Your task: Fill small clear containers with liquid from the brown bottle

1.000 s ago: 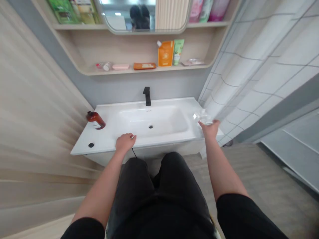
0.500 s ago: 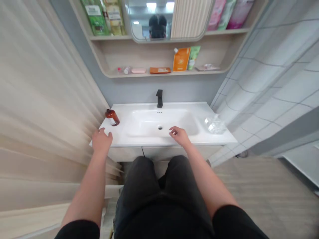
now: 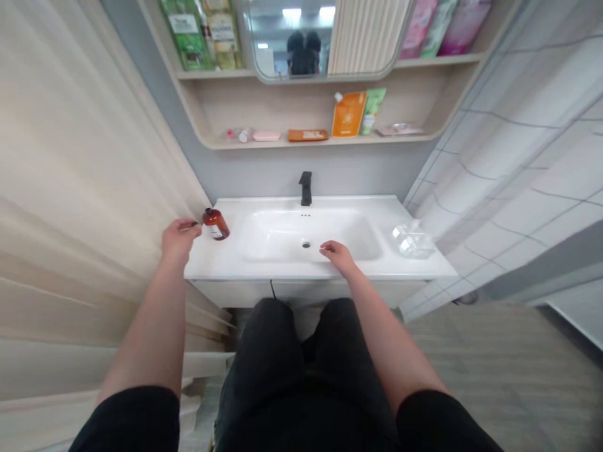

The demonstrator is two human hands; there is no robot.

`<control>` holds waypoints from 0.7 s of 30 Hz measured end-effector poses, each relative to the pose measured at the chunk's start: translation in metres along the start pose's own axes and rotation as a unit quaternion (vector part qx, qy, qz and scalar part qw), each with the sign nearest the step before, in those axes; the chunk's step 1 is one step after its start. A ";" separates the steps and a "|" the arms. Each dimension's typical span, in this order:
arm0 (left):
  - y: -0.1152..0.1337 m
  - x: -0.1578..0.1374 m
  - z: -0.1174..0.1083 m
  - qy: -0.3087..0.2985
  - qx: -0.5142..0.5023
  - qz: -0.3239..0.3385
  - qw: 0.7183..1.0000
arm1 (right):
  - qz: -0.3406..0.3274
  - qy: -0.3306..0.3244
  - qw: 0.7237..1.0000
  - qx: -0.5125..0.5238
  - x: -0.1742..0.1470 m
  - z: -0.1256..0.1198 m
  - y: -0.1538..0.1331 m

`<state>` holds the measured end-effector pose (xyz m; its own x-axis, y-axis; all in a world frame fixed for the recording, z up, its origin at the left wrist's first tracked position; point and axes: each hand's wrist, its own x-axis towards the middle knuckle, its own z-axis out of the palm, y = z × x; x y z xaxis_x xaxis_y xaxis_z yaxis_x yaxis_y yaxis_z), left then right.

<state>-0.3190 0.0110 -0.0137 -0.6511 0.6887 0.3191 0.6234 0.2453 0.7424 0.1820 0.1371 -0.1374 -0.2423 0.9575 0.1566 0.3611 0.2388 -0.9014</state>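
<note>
My left hand (image 3: 179,238) is raised at the left end of the counter, its fingers pinched on a small thin item with a dark end (image 3: 191,226). What kind of item it is I cannot make out. Just right of these fingers, apart from them, is an amber bottle (image 3: 217,225) with a white label and a dark neck. My right hand (image 3: 339,256) hovers over the front part of the white sink basin (image 3: 277,229), fingers loosely curved and slightly apart, with nothing visible in them.
A black faucet (image 3: 306,188) rises behind the basin. Clear containers (image 3: 413,242) sit at the counter's right end. Above, a shelf (image 3: 264,145) holds an orange pouch (image 3: 348,115), a green tube (image 3: 372,112) and small items. A pale curtain (image 3: 94,188) hangs close on the left.
My left hand has moved up and left, closing from spread fingers into a pinch on the thin item. My right hand has stayed over the basin. The view has shifted slightly.
</note>
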 end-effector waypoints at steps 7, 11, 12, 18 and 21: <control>0.053 0.043 0.011 0.030 -0.079 -0.015 0.996 | -0.005 0.009 1.000 -0.007 -0.001 0.000 -0.002; 0.050 0.047 0.025 0.057 -0.065 -0.031 0.996 | 0.001 0.010 1.000 0.013 0.000 0.001 0.000; 0.050 0.047 0.025 0.064 -0.063 -0.040 0.995 | 0.004 0.011 1.000 0.019 0.000 0.001 0.001; 0.067 0.034 0.004 0.043 -0.041 -0.047 0.997 | 0.006 0.012 0.999 0.039 0.000 0.000 0.002; 0.077 0.027 -0.006 0.022 -0.021 -0.002 1.000 | 0.008 0.010 0.999 0.049 0.000 0.001 0.003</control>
<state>-0.2910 0.0440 0.0553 -0.6722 0.6574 0.3405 0.6023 0.2181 0.7679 0.1822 0.1375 -0.1402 -0.2183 0.9643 0.1500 0.2751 0.2082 -0.9386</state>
